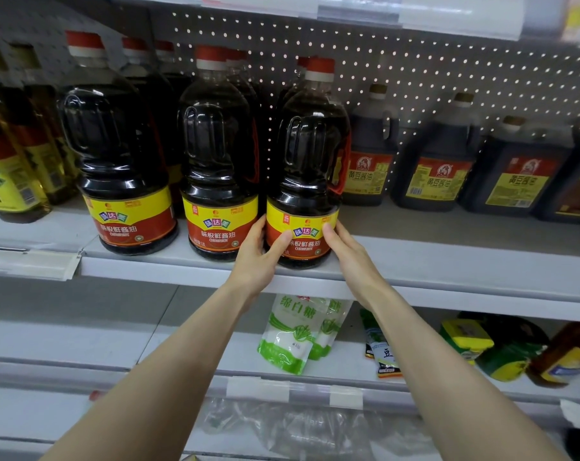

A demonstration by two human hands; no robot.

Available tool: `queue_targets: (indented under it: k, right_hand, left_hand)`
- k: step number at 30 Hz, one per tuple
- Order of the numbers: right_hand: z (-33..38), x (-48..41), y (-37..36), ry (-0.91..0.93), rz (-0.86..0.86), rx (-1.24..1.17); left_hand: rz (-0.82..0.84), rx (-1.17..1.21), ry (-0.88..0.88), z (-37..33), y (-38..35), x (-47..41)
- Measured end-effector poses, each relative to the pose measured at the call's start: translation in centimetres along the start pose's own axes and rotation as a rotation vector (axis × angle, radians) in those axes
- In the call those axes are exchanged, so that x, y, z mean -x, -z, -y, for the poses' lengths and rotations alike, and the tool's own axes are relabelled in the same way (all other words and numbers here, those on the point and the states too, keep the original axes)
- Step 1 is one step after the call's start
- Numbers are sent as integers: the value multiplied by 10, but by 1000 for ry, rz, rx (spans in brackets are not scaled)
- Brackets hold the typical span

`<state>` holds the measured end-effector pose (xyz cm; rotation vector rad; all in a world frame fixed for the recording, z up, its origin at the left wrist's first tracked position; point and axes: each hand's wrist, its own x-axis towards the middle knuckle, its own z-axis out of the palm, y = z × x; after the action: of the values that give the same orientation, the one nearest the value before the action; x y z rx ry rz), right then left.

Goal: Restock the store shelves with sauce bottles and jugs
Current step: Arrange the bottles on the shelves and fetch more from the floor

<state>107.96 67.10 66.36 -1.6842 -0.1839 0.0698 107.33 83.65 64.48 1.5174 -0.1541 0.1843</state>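
We grip soy sauce jug [306,168] at frame centre, upright near front edge of shelf [448,264]. Our left hand [257,257] curls round label from left, thumb on front. Our right hand [346,254] clasps right side, thumb on label. Matching jug [218,161] stands just left of it.

Right of the right hand [351,257], bare shelf [431,234] lies open; the left hand [258,261] fills the narrow gap between the held soy sauce jug [310,161] and the neighbouring jug [220,161].
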Motion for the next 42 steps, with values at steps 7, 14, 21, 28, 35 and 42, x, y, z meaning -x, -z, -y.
queue_targets:
  k: [7, 14, 21, 28, 35, 42]
  right_hand:
    - [-2, -5, 2, -2, 49, -22]
    - [-4, -7, 2, 2, 55, -24]
    - [-4, -6, 1, 10, 34, -17]
    - [-1, 1, -5, 28, -49, -31]
    - [8, 33, -2, 17, -215, -28]
    - [-17, 85, 12, -12, -320, 52]
  left_hand:
    - [-57, -5, 3, -1, -3, 2]
    - [-58, -22, 3, -2, -4, 2]
    - [-51, -47, 8, -2, -3, 2]
    - [-63, -98, 30, -13, -4, 5]
    - [-144, -241, 37, -20, -3, 37]
    - [-71, -326, 88, -5, -18, 91]
